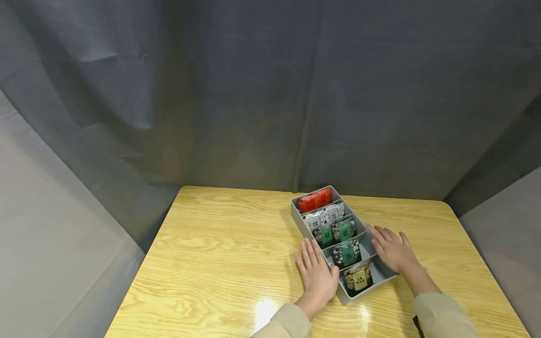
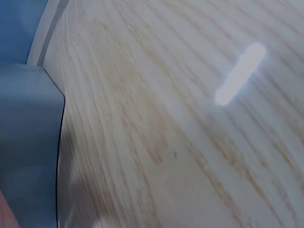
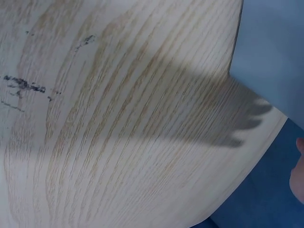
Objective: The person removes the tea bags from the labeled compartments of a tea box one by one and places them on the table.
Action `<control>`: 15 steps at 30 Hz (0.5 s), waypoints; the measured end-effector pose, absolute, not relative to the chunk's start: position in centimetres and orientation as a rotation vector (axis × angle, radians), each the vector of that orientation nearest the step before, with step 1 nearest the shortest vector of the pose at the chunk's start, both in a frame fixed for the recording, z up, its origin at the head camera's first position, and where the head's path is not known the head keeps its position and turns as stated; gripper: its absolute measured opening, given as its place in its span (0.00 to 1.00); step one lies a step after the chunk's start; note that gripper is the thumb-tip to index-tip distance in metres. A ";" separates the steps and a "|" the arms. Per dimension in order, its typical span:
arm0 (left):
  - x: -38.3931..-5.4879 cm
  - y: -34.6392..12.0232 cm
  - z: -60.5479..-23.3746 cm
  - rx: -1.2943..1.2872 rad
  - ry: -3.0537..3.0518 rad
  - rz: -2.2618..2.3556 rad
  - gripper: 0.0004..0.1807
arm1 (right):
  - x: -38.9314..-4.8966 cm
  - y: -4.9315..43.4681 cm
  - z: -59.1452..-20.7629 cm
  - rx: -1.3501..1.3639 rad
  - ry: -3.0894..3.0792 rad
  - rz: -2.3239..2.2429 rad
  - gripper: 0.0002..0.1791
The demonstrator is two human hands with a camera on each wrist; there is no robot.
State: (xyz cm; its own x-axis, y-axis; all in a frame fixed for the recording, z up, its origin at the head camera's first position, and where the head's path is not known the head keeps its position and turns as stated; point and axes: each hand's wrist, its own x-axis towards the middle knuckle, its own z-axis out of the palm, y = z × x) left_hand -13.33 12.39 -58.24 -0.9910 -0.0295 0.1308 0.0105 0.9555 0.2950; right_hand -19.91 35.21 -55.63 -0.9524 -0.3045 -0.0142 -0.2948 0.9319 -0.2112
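A long grey divided box (image 1: 383,270) lies at an angle on the table, its side wall (image 2: 28,142) also filling the left edge of the left wrist view. Its compartments hold small packets: a red packet (image 1: 314,200) at the far end, white packets (image 1: 324,217), green-labelled packets (image 1: 344,229), a dark packet with a green label (image 1: 347,254) and a yellow-labelled packet (image 1: 359,279) nearest. My left hand (image 1: 318,276) touches the box's left side, fingers extended. Against the right side rests my right hand (image 1: 394,249), its fingers straight and spread. Neither hand grips anything.
The wooden table (image 1: 211,253) extends left of the box and a little to its right. A grey curtain (image 1: 253,94) hangs behind the table's back edge. Dark marks (image 3: 23,84) show on the tabletop in the right wrist view.
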 end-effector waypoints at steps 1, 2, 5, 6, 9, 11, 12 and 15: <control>-13.3 12.3 -58.2 0.012 -2.972 -0.449 0.42 | -19.8 35.1 -55.6 -0.476 3.041 -0.320 0.28; -13.4 12.2 -58.2 0.010 -2.967 -0.448 0.42 | -19.8 35.1 -55.5 -0.477 3.042 -0.318 0.28; -13.4 11.9 -58.1 0.009 -2.960 -0.431 0.43 | -19.6 34.9 -55.4 -0.486 3.039 -0.324 0.29; -13.4 11.8 -58.1 0.010 -2.959 -0.423 0.43 | -19.5 34.8 -55.3 -0.492 3.035 -0.330 0.29; -13.4 11.4 -58.0 0.004 -2.980 -0.416 0.43 | -19.2 34.8 -55.3 -0.502 3.024 -0.355 0.29; -13.4 11.2 -57.8 -0.005 -3.001 -0.411 0.43 | -19.0 34.7 -55.2 -0.510 3.019 -0.363 0.29; -13.3 11.0 -57.7 -0.013 -3.012 -0.410 0.43 | -18.9 34.7 -55.2 -0.510 3.017 -0.360 0.29; -13.2 10.4 -57.4 -0.042 -3.029 -0.400 0.43 | -18.5 34.5 -55.1 -0.527 3.022 -0.343 0.29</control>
State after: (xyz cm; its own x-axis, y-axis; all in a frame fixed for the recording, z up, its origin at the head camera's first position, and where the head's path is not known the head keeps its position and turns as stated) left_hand -13.25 10.38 -57.44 -0.9959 0.0157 0.0887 0.0382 0.9653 0.2582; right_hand -18.51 34.52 -55.09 -0.9402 -0.3402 -0.0159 -0.3280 0.9171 -0.2265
